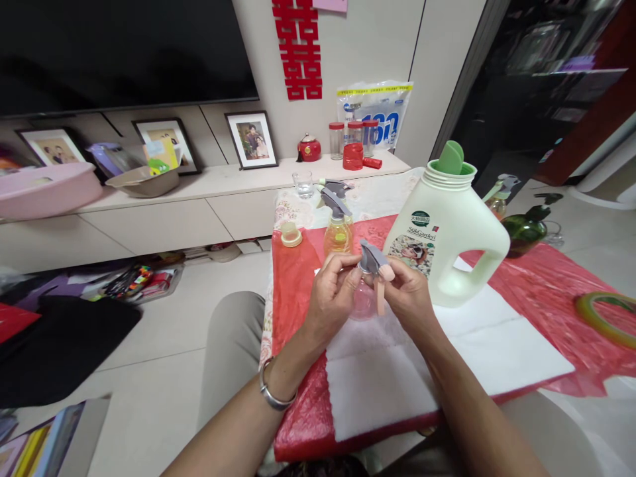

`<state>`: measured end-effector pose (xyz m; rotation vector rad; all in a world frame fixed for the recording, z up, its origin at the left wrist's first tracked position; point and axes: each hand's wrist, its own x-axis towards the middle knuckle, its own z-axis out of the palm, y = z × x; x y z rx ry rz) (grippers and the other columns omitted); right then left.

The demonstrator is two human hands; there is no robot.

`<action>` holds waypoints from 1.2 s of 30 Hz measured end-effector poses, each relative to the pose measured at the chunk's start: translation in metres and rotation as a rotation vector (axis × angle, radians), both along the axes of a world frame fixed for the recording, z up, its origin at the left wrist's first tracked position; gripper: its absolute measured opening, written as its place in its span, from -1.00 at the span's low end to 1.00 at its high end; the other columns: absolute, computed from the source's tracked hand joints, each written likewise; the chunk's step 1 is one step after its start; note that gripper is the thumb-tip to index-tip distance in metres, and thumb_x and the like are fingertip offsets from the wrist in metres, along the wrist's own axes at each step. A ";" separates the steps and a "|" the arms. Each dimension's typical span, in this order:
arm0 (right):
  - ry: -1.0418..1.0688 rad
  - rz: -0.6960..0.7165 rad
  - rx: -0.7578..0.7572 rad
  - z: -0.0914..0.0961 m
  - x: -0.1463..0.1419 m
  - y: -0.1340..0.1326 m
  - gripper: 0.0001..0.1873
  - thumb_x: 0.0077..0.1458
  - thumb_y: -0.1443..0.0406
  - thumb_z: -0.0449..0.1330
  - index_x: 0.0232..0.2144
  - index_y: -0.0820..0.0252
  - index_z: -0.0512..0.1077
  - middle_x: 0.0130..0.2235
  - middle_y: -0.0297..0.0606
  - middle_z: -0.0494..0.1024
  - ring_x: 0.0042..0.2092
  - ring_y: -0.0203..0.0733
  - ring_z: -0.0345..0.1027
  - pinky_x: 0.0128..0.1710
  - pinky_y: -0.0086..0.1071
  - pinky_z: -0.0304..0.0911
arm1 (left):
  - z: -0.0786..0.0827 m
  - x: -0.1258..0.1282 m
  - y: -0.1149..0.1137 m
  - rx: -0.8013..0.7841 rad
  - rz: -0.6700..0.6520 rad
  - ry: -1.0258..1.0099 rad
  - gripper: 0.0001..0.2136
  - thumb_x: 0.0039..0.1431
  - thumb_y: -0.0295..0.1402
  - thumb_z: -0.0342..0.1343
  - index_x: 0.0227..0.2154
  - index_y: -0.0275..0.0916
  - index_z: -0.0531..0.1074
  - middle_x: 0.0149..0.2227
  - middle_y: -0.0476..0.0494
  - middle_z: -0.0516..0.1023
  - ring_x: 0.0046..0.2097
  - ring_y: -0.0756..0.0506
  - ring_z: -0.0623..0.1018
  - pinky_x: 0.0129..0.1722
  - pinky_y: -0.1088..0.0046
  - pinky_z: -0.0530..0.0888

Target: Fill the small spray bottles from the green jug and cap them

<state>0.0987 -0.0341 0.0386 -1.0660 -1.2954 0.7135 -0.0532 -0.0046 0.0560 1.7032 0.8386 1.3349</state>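
Between my hands stands a clear pink spray bottle point(364, 305) with a grey spray head and a pinkish trigger point(381, 298). My left hand point(334, 288) is closed round the bottle's neck, just below the spray head. On the other side, the fingers of my right hand point(408, 291) close on the spray head point(375, 257) near its nozzle. Right behind my left hand is a spray bottle of yellowish liquid point(338, 235), also with a grey head. A large pale green detergent jug point(447, 225) with a green spout stands just beyond my right hand.
White paper point(382, 377) lies over a red plastic sheet point(303, 278) on the table. A cream cap point(291, 235) and a clear glass point(303, 184) are at the back left. To the right are a green pump bottle point(529, 232) and a tape roll point(609, 318).
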 end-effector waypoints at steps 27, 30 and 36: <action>-0.194 0.018 0.110 0.009 0.008 -0.002 -0.73 0.26 0.13 0.28 -0.36 0.22 0.49 -0.15 -0.26 0.46 -0.14 -0.27 0.36 -0.11 -0.44 0.27 | -0.010 0.018 -0.006 -0.316 -0.148 -0.449 -0.81 0.16 -0.28 0.28 -0.19 -0.18 0.47 -0.24 -0.04 0.60 -0.18 -0.03 0.58 -0.13 0.44 0.49; -0.211 0.015 0.128 0.008 0.007 -0.001 -0.72 0.28 0.14 0.27 -0.38 0.22 0.49 -0.16 -0.27 0.46 -0.15 -0.28 0.36 -0.13 -0.46 0.27 | -0.013 0.017 -0.006 -0.281 -0.160 -0.464 -0.80 0.17 -0.26 0.29 -0.18 -0.18 0.49 -0.20 -0.06 0.60 -0.13 -0.04 0.58 -0.09 0.44 0.49; -0.289 -0.017 0.163 0.009 0.006 0.000 -0.84 0.30 0.22 0.22 -0.18 0.16 0.54 -0.13 -0.27 0.48 -0.13 -0.26 0.38 -0.12 -0.42 0.29 | -0.017 0.017 -0.006 -0.229 -0.121 -0.456 -0.81 0.20 -0.25 0.27 -0.17 -0.18 0.51 -0.20 -0.07 0.58 -0.13 -0.05 0.57 -0.08 0.43 0.48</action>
